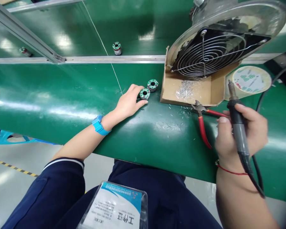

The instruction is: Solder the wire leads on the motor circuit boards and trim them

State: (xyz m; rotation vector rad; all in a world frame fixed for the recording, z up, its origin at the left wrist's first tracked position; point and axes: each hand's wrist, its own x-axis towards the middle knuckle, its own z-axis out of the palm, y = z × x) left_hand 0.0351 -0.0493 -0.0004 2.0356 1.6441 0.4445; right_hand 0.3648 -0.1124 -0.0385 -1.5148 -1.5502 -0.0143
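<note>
My left hand (130, 101) is closed around a small round motor (145, 93) with a green ring-shaped circuit board on top, standing on the green bench. A second motor (153, 85) of the same kind stands against it, just behind and to the right. My right hand (244, 133) grips a soldering iron (239, 133), tip pointing up and away, cable trailing down past the wrist. Beside that hand are red-handled cutting pliers (201, 116), jaws spread. One handle runs behind my fingers; whether they touch it I cannot tell.
A cardboard tray (173, 101) holds wire clippings (186, 89); more clippings lie before it. A fan with a wire guard (206, 58) leans over the tray. Right of it is a large tape roll (251, 79). Another motor (117, 48) stands behind the metal rail (90, 59).
</note>
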